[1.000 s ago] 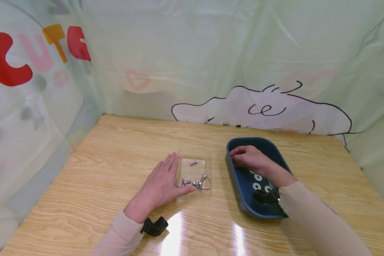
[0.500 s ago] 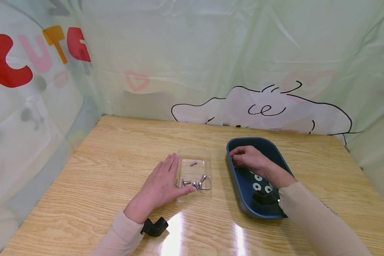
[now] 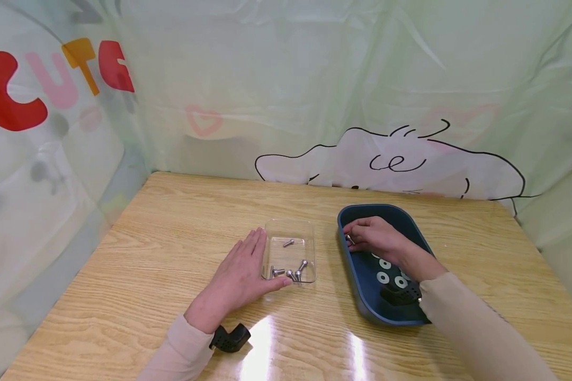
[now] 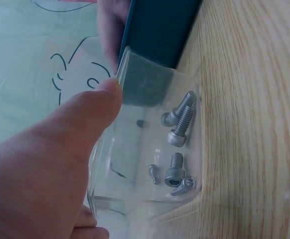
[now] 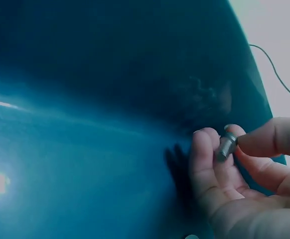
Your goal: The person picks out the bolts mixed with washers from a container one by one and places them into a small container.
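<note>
My left hand point(image 3: 238, 280) lies against the left side of a clear plastic box point(image 3: 277, 254), fingers straight, with the thumb along its near rim. Several metal socket-head screws point(image 4: 177, 124) lie loose in that box. Inside a dark blue bin point(image 3: 359, 301) on the right is my right hand point(image 3: 378, 238), near the far left wall. Its thumb and fingers pinch one small screw point(image 5: 226, 147), held above the bin floor. Several white washers point(image 3: 383, 278) lie on the bin floor, partly hidden by the right hand and wrist.
The wooden table point(image 3: 171, 211) bears both containers, with a gap between them. A printed curtain point(image 3: 248, 106) hangs along the back and sides. Black wrist cameras, such as the left wrist camera point(image 3: 230, 338), jut out beneath both wrists.
My right hand has turned slightly and shifted a little to the right, bringing the pinched screw into sight in the head view. The left hand and clear box have stayed still.
</note>
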Motion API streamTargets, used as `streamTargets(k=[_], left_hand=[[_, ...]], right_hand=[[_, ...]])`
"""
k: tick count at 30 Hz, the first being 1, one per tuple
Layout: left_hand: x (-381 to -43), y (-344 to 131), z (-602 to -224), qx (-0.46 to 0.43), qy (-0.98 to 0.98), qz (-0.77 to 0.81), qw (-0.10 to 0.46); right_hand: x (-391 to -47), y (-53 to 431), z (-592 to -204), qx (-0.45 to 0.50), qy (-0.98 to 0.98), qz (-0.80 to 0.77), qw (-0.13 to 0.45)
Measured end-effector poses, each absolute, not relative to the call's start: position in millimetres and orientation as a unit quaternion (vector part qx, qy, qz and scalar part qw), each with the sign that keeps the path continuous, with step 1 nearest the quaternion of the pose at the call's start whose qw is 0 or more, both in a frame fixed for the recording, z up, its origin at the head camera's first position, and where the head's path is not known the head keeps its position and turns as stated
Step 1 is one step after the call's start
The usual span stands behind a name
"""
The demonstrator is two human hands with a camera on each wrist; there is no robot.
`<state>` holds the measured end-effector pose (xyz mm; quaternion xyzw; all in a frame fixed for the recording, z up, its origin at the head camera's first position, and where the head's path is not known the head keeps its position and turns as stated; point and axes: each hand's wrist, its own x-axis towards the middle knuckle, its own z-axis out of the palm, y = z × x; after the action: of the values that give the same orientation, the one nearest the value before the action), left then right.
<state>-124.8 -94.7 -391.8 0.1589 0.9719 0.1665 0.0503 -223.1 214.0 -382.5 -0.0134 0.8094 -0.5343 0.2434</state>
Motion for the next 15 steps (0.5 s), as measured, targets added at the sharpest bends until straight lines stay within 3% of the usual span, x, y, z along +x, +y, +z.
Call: streamTargets(k=[15], left_hand=[[-124,-94,-391,0.16,0.972,0.169,0.045]], right_hand=[[-218,221,-362,-0.034,0.774,-0.585,0.239]])
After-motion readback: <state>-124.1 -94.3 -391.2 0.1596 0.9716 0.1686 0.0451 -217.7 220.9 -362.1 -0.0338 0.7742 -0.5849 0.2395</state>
